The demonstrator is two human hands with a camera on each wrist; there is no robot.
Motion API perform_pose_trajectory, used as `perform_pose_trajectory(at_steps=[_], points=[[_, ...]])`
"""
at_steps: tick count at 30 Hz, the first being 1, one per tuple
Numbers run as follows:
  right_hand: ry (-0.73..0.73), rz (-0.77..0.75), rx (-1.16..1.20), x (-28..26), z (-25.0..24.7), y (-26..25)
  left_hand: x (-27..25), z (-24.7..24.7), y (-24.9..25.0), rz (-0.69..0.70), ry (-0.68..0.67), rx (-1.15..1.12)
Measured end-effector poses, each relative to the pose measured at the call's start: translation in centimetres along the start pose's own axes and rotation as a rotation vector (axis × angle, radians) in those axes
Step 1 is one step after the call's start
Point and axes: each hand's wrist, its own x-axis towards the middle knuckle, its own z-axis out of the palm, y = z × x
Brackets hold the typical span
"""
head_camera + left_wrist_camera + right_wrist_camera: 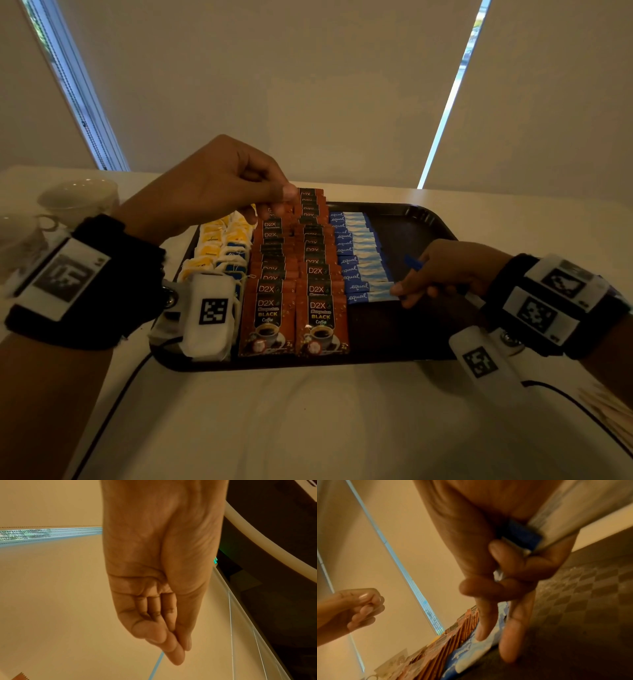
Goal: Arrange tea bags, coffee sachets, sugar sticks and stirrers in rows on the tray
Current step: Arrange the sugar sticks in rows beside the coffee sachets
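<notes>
- A dark tray (404, 329) lies in the middle of the head view on a pale table (308, 428).
- On the tray, from left to right: tea bags (219, 246) with yellow and blue tags, two rows of red-brown coffee sachets (294, 274), and one row of blue sugar sticks (359, 260).
- The left hand (219, 185) hovers over the far end of the coffee rows, upper middle of the frame; its fingers are curled with thumb against fingertips. Whether it pinches a sachet, I cannot tell.
- The right hand (442, 270) sits at the right of the frame, fingertips touching the nearest sugar stick; its curled fingers grip a bunch of further sticks (525, 539).
- The right part of the tray is bare, showing a checkered surface in the right wrist view.
- Two white cups (68, 202) stand at the far left on the table.
</notes>
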Motion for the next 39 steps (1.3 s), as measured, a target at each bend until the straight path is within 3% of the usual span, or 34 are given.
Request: perform_pose_trajectory(at_steps=[5,9,14,19,23,31,36,39], points=[[0.089,-0.020,-0.076,-0.4,-0.3,-0.2,0.1,-0.2,-0.1,0.013,-0.011,0.020],[0.127,-0.197,-0.090,-2.2,-1.0,-1.2,0.0,0.1,0.2,0.034,-0.023,0.023],[-0.274,-0.492,0.165,-5.9,0.1,-4.8,-0.3,1.6,1.2,0.112,-0.102,-0.010],[-0.357,-0.654,0.233,-5.6,2.1,-7.0,-0.4,3.1,1.9,0.226,-0.123,-0.031],[-0.391,-0.650,0.348,-4.9,1.9,-7.2,-0.2,2.4,1.5,0.193,-0.092,-0.048],[-0.181,-0.607,0.559,-4.6,-0.9,-5.6,0.2,1.8,0.6,0.159,-0.026,-0.078],[0.148,-0.657,0.516,-3.9,-0.3,-5.9,0.4,2.7,0.7,0.137,0.032,-0.187],[0.250,-0.753,0.496,-4.4,0.7,-6.4,0.3,2.9,0.7,0.137,0.061,-0.141]])
